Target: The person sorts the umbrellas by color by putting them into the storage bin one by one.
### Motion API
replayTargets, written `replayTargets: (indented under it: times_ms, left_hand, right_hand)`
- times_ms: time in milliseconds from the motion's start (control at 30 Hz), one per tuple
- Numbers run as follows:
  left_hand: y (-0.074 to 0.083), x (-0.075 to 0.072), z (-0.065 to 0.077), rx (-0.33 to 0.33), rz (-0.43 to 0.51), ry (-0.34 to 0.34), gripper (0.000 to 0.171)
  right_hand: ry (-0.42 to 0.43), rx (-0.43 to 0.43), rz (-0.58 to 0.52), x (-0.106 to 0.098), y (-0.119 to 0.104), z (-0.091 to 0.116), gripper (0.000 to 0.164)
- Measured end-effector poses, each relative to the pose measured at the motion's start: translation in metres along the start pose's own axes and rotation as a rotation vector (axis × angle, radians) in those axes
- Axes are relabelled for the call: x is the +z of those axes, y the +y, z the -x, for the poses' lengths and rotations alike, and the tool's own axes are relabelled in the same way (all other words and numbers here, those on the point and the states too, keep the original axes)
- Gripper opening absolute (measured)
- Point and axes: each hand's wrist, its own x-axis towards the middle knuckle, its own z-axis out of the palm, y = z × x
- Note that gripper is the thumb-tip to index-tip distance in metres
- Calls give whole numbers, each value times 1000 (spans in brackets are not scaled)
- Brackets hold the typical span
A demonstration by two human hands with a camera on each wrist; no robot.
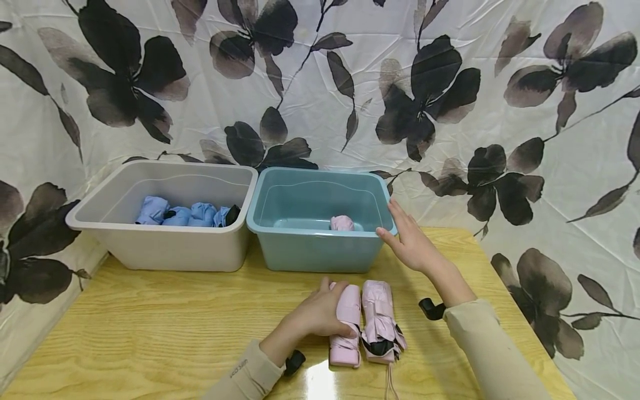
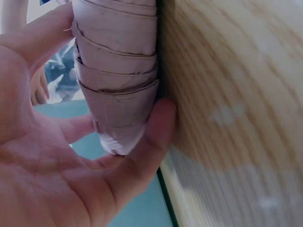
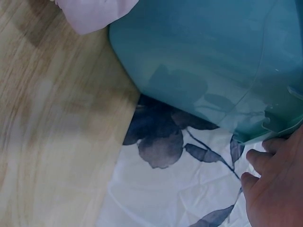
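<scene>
My left hand [image 1: 320,314] curls round a pink folded umbrella [image 1: 348,305] lying on the table; in the left wrist view the thumb and fingers lie along both sides of the wrapped umbrella [image 2: 116,61]. Just right of it lies a second pink folded umbrella [image 1: 379,311], looser, with black showing near its lower end and a cord trailing from it. My right hand [image 1: 412,244] touches the right rim of a teal bin [image 1: 320,253], fingers extended. In the right wrist view its fingertips meet the rim. A pink bundle [image 1: 342,223] lies inside the bin.
A grey-white bin [image 1: 175,247] stands directly left of the teal one, holding several blue bundles [image 1: 187,215], some with black parts. Both bins stand at the back of the wood-grain table [image 1: 175,322], before a flower-printed cloth [image 1: 350,83].
</scene>
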Motion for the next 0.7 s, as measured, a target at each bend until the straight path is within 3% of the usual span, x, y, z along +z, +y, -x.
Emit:
replayTargets:
  times_ms: [400, 700]
  left_hand:
    - [-3, 1, -5, 37, 165, 50, 101]
    - [-1, -7, -1, 86, 188, 81, 101]
  right_hand:
    - [1, 2, -2, -2, -1, 1, 80]
    - [-7, 3, -2, -1, -2, 1, 79]
